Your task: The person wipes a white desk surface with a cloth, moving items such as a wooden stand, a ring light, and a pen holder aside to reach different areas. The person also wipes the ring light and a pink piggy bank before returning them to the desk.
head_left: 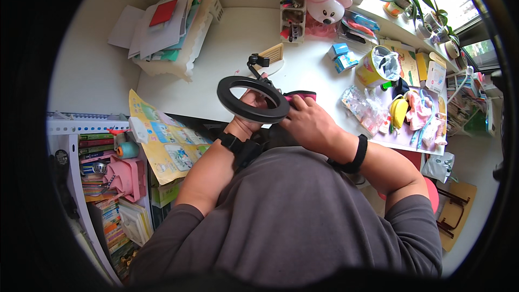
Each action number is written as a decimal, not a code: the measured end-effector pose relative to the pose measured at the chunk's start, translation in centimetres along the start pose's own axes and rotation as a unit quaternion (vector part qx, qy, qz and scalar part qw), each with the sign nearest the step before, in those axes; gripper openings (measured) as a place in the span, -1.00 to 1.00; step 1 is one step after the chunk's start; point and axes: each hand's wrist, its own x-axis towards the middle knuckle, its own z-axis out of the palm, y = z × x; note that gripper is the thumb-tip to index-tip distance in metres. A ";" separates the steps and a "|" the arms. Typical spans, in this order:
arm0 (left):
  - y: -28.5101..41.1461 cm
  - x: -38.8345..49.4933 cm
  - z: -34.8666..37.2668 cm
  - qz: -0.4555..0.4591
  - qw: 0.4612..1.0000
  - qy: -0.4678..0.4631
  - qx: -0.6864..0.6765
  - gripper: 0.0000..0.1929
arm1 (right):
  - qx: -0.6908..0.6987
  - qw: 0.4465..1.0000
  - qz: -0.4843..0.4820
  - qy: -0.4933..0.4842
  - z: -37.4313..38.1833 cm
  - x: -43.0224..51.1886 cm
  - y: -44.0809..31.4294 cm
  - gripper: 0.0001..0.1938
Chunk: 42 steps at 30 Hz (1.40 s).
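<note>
A black ring light (224, 92) with a jointed arm and a black phone clamp (258, 61) is held above the front edge of the white desk. My left hand (252, 98), partly seen through the ring's opening, grips it from behind; the exact grip is hidden. Pressed against the ring's right side, my right hand (310, 123) holds a magenta cloth (303, 95) with a dark edge. Its fingertips are partly covered by the cloth and the ring. Just beyond the clamp stands a small slatted wooden holder (272, 53) on a pale round base.
Stacked papers (162, 38) lie at the back left, beside a compartmented organizer (292, 18) and a mouse-shaped balloon (326, 6). To the right are blue boxes (343, 57), a yellow bucket (375, 67) and toys (399, 112). A bookshelf (77, 162) with a hanging poster (170, 142) flanks the left.
</note>
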 end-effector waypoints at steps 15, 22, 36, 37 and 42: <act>-2.2 0.4 1.2 0.007 0.996 0.027 0.090 -0.68 | 0.262 0.949 0.085 0.156 1.9 1.5 0.2 -0.47; -2.0 0.4 2.8 0.025 0.988 0.040 0.145 -0.64 | 0.150 0.979 0.115 0.080 2.7 -0.4 1.7 -0.43; -1.6 1.6 1.6 0.049 0.985 0.050 0.156 -0.46 | 0.730 0.301 0.384 0.479 -2.1 -2.2 3.4 -0.72; -1.6 1.7 1.4 0.046 0.986 0.014 0.160 -0.45 | 0.707 0.310 0.377 0.511 -2.6 -2.1 3.6 -0.64; -1.4 1.8 1.2 0.041 0.984 0.004 0.172 -0.44 | 0.585 0.470 0.358 0.556 -4.8 -2.1 2.6 -0.56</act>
